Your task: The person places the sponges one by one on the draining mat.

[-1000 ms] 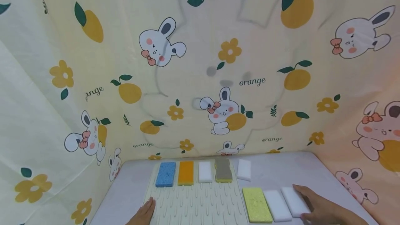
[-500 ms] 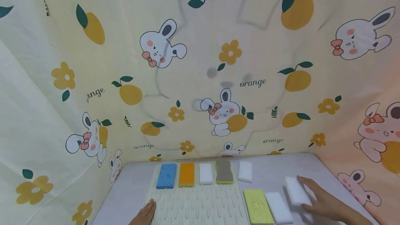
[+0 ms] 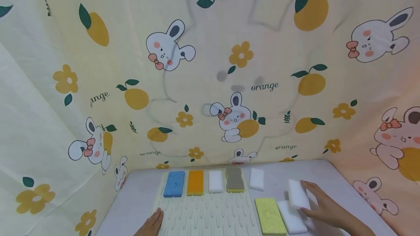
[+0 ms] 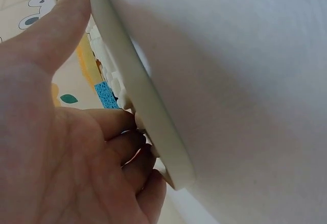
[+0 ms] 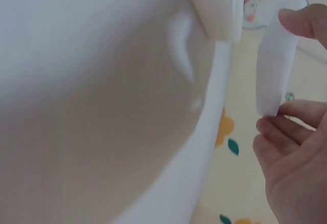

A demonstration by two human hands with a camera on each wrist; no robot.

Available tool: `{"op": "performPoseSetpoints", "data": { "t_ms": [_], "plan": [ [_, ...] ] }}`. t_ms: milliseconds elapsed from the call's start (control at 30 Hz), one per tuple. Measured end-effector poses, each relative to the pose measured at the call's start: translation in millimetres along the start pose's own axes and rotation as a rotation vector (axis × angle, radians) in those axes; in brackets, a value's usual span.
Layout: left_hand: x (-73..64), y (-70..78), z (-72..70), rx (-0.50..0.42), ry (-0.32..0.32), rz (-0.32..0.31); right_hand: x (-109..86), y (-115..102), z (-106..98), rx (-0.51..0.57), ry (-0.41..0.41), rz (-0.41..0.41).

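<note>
My right hand (image 3: 326, 207) pinches a white sponge (image 3: 298, 194) between thumb and fingertips, tilted over the upper end of a second white sponge (image 3: 291, 217). In the right wrist view the held sponge (image 5: 276, 63) stands on edge, thumb at one end and fingertips at the other. My left hand (image 3: 152, 223) rests at the left edge of a pale mat (image 3: 206, 212) with raised ridges. Seen from the left wrist, its fingers (image 4: 120, 124) touch the mat's rim (image 4: 148, 96). Blue (image 3: 174, 184), orange (image 3: 195, 183), white (image 3: 215, 181) and grey-yellow (image 3: 234, 180) sponges stand along the mat's far end.
Just right of the mat lies a yellow sponge (image 3: 270, 216), beside the second white one. Another white sponge (image 3: 256, 179) leans by the mat's far right corner. A printed curtain (image 3: 203, 83) encloses the pale table (image 3: 131, 192) at the back and sides.
My right hand has lifted the rightmost white sponge off the table and carried it left, over the neighbouring white one. The left hand has stayed at the mat's edge.
</note>
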State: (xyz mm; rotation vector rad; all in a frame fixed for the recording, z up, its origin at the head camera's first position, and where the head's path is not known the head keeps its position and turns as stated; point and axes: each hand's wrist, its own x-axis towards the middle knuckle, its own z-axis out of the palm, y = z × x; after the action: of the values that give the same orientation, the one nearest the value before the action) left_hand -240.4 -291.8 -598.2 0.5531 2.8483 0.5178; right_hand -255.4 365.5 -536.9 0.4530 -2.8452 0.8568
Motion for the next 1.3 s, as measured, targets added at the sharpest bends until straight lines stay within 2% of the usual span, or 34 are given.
{"op": "performPoseSetpoints", "data": {
  "t_ms": [133,233,467,567,733,867,1133,1300],
  "plan": [
    [2.2,0.3,-2.5,0.007,-0.025,-0.014,4.0,-5,10,-0.038,0.1,-0.094],
    [3.0,1.5,-3.4,0.017,-0.037,-0.022,6.3,-11,18,-0.047,0.115,-0.112],
    [2.1,0.7,-3.8,0.032,0.007,0.035,14.0,-27,29,0.024,0.075,-0.089],
    [1.8,-0.1,-2.8,0.009,0.013,0.059,18.2,-35,32,0.063,0.046,-0.046],
    [3.6,-1.9,-2.1,0.03,-0.005,0.052,26.3,-50,38,0.095,-0.004,0.027],
    [4.4,-4.3,-0.9,0.034,-0.005,0.029,32.4,-63,45,0.098,-0.003,0.019],
    [1.1,-5.6,3.6,0.005,0.03,0.041,37.0,-83,62,0.152,-0.016,-0.003],
    [-0.5,-1.7,1.7,0.0,0.019,0.029,41.5,-97,72,0.15,-0.022,0.002]
  ]
}}
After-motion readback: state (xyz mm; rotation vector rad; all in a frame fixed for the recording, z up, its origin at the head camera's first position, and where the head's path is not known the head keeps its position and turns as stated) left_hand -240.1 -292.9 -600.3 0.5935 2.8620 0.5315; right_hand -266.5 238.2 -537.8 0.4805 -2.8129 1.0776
